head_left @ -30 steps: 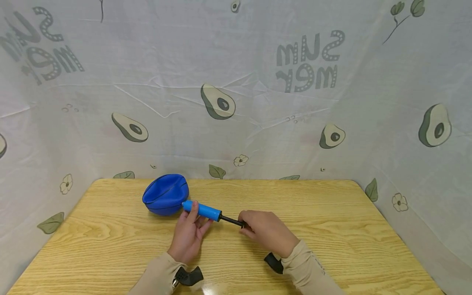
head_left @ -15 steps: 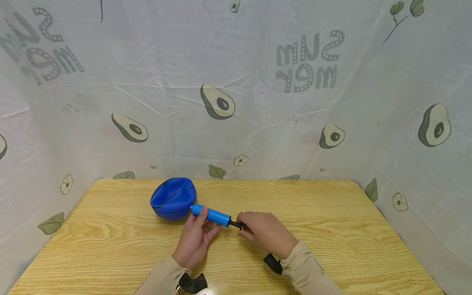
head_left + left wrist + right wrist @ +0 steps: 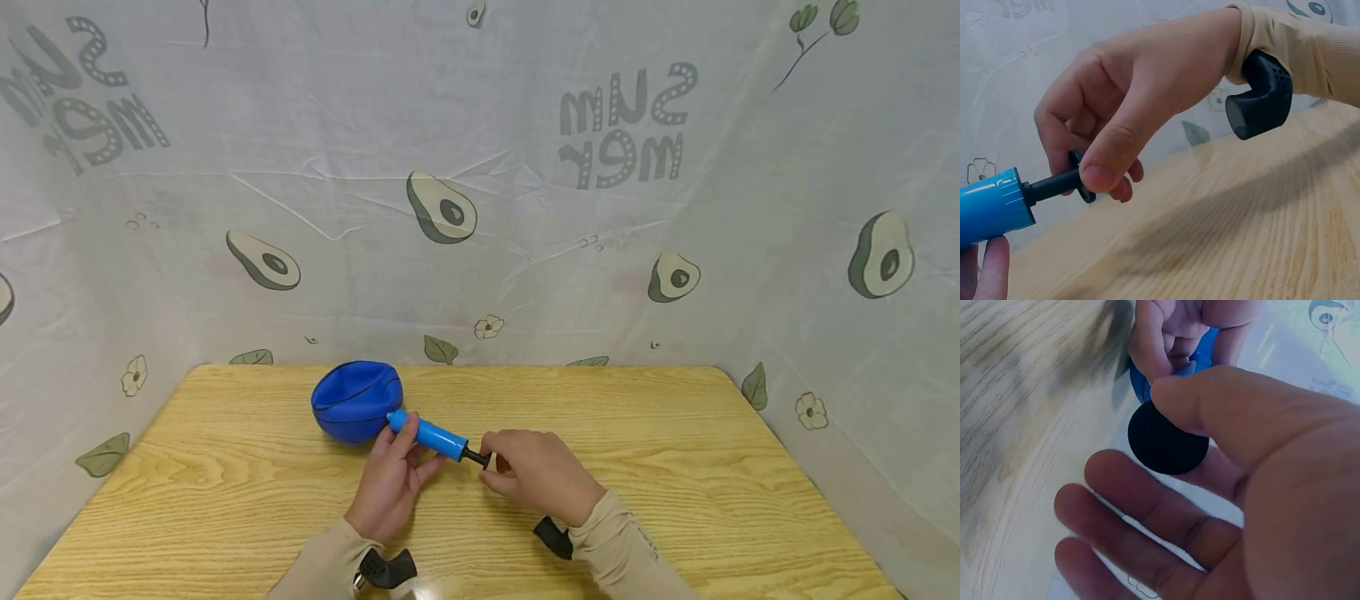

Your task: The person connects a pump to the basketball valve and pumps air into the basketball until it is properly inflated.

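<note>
A dented, partly deflated blue ball (image 3: 358, 404) with black lines sits at the left back of the table. Up against its right side is the tip of a light-blue hand pump (image 3: 441, 439). My left hand (image 3: 392, 483) grips the pump barrel, thumb on top and fingers beneath. The thumb and forefinger of my right hand (image 3: 540, 471) pinch the pump's black handle; its round end disc (image 3: 1167, 439) faces the right wrist view. Only a short length of black rod (image 3: 1054, 185) shows between barrel and handle. Where tip and ball meet, details are too small to tell.
The wooden table (image 3: 637, 433) reaches back to a pale curtain (image 3: 525, 275) printed with avocados. Black wrist cameras sit on the left wrist (image 3: 386, 568) and the right wrist (image 3: 553, 537).
The pump rod has slid into the barrel, which moved right toward the right hand along with the ball and left hand. Since half a second ago, the barrel and ball have shifted only slightly.
</note>
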A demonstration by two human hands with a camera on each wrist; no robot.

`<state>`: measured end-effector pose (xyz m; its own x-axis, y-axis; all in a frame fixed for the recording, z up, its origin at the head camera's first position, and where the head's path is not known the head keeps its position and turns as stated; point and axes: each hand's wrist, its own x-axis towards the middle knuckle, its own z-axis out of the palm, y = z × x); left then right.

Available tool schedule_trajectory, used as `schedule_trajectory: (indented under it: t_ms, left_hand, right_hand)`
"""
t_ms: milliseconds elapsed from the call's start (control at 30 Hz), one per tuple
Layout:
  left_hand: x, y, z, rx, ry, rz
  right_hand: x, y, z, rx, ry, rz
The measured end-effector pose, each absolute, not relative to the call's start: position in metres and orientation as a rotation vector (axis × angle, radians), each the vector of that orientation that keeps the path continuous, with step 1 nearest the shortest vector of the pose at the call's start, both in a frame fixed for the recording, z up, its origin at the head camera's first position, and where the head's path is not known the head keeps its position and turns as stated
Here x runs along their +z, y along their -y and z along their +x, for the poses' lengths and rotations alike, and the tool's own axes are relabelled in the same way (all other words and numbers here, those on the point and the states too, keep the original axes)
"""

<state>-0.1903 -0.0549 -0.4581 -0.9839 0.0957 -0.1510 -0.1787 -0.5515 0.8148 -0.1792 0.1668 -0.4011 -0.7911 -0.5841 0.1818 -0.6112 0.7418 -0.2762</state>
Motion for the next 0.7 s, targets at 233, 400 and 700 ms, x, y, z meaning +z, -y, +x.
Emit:
schedule_trajectory:
  t_ms: [233, 400, 700]
  left_hand:
    - [-0.458, 0.059, -0.194, 2.673, -1.394, -0.142]
    - [-0.457, 0.064, -0.196, 2.730, -1.403, -0.152]
    - [-0.453, 0.075, -0.201, 2.790, -1.403, -0.178]
  right_hand:
    - [-0.400, -0.167, -0.177, 0.502, 2.870, 0.873]
    - [-0.400, -0.169, -0.176, 0.479, 2.874, 0.834]
    - [-0.397, -0.175, -0.175, 0.468, 2.897, 0.736]
